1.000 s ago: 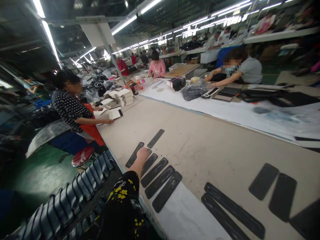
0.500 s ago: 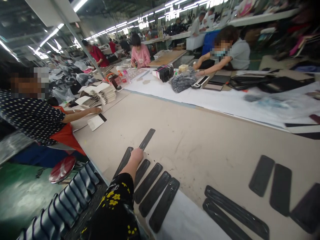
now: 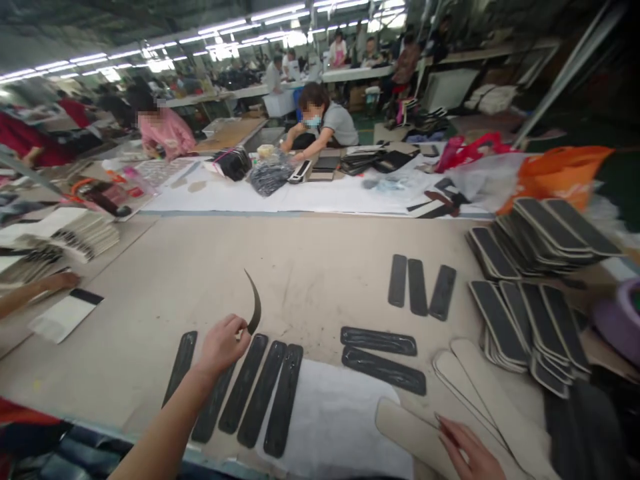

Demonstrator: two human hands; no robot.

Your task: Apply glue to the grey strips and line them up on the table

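Note:
My left hand is closed on one end of a thin dark strip, which bends upward in a curve above the table. Under and beside that hand lie several long black strips with rounded ends and shiny, wet-looking faces. At the lower right, my right hand has its fingers on the edge of a beige rounded strip and seems to pinch it. That strip partly covers a white sheet. More beige strips lie just beyond the right hand.
Two black strips lie crosswise mid-table, with smaller black pieces behind. Stacks of dark pale-edged pieces stand at the right beside a purple round object. A co-worker's hand is at the left near a white piece.
The view has swung right, bringing my right hand, the beige strips and the dark stacks into sight. The strip in my left hand, straight before, is now raised and curved.

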